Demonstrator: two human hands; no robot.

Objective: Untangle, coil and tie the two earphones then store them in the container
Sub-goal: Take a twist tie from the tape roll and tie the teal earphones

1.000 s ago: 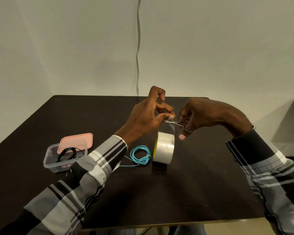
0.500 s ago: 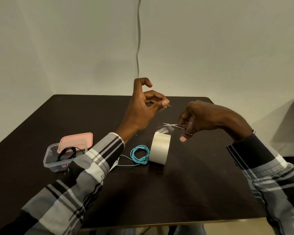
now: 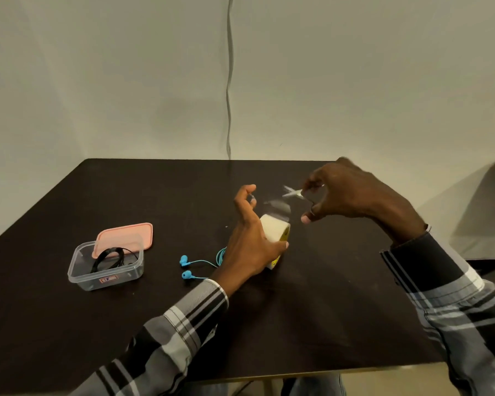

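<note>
The left hand (image 3: pixel 250 241) steadies the tape roll (image 3: pixel 275 234) beside the blue earphones (image 3: pixel 200 262) while the right hand (image 3: pixel 346 195) grips small scissors (image 3: pixel 293 192), likely for a tie strip; the black earphones (image 3: pixel 109 258) lie in the container (image 3: pixel 106 277).

Soft, dim indoor light falls evenly from above and in front. The wall (image 3: pixel 355 81) shades to grey at its corners, and a broad shadow lies on it at far right. The dark desk (image 3: pixel 326 324) shows a faint sheen. The scissors (image 3: pixel 293 192) are motion-blurred. Wide-angle distortion bends the desk's edges.
</note>
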